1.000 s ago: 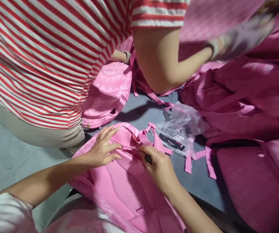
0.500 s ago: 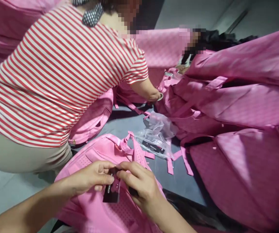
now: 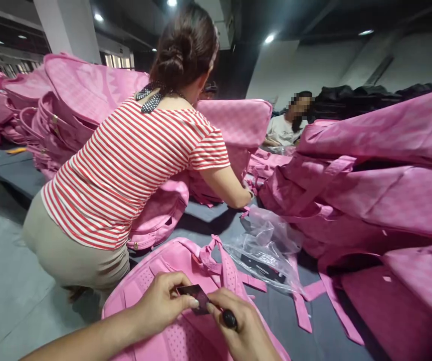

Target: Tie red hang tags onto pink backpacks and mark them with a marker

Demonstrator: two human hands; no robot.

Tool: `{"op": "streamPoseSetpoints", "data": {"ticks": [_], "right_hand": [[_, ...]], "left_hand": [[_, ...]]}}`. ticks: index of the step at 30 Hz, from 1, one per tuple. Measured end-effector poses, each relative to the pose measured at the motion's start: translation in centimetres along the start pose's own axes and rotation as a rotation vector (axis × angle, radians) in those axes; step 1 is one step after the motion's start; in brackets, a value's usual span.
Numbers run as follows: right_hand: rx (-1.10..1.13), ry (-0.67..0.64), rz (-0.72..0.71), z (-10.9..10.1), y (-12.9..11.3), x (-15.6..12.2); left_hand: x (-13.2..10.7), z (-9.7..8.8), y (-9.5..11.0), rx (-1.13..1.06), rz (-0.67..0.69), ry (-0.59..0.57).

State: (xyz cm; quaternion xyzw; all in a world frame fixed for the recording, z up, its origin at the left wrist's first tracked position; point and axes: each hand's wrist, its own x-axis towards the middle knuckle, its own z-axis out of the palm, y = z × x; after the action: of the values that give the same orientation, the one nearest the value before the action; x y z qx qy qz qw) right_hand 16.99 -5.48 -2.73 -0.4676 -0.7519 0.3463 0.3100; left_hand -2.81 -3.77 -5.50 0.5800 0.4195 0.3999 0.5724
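At far left, pink bags (image 3: 61,95) stand stacked. A person in a red-striped shirt (image 3: 126,165) bends over the grey table (image 3: 287,326). In the foreground the left hand (image 3: 163,306) pinches a dark tag (image 3: 197,297) by its left end, thumb and fingers closed on it, just above the pink backpack (image 3: 156,271) lying on the table. The right hand (image 3: 244,331) grips the tag's other end, with a small black object (image 3: 230,319) tucked against its fingers. Further right lies a clear plastic bag (image 3: 266,245), then a heap of pink backpacks (image 3: 381,195).
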Motion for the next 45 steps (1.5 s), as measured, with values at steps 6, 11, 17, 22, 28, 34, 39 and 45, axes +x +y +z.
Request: {"op": "streamPoseSetpoints", "data": {"ticks": [6,11,17,22,28,34,39,45], "right_hand": [[0.091,0.014,0.132,0.2,1.1,-0.7],[0.031,-0.025,0.115,0.2,2.2,-0.9],[0.008,-0.023,0.095,0.3,3.1,-1.1],[-0.013,-0.017,0.095,0.3,3.2,-1.5],[-0.018,0.025,0.085,0.5,3.2,-1.7],[-0.091,0.130,0.092,-0.1,4.1,-1.4],[-0.164,0.260,0.138,-0.1,4.4,-0.8],[-0.235,0.223,0.154,1.1,3.1,0.4]], "left_hand": [[-0.2,-0.3,0.7,0.156,0.071,-0.077],[-0.2,-0.6,1.3,0.254,0.096,-0.114],[-0.2,-0.6,1.1,0.324,0.110,-0.136],[-0.2,-0.6,1.3,0.395,0.155,-0.147],[-0.3,-0.5,1.6,0.433,0.162,-0.222],[-0.3,-2.7,0.1,0.922,0.509,-0.048],[0.5,-4.5,-2.0,1.236,0.437,0.033],[1.5,-4.7,-2.7,1.198,0.353,0.013]]}}
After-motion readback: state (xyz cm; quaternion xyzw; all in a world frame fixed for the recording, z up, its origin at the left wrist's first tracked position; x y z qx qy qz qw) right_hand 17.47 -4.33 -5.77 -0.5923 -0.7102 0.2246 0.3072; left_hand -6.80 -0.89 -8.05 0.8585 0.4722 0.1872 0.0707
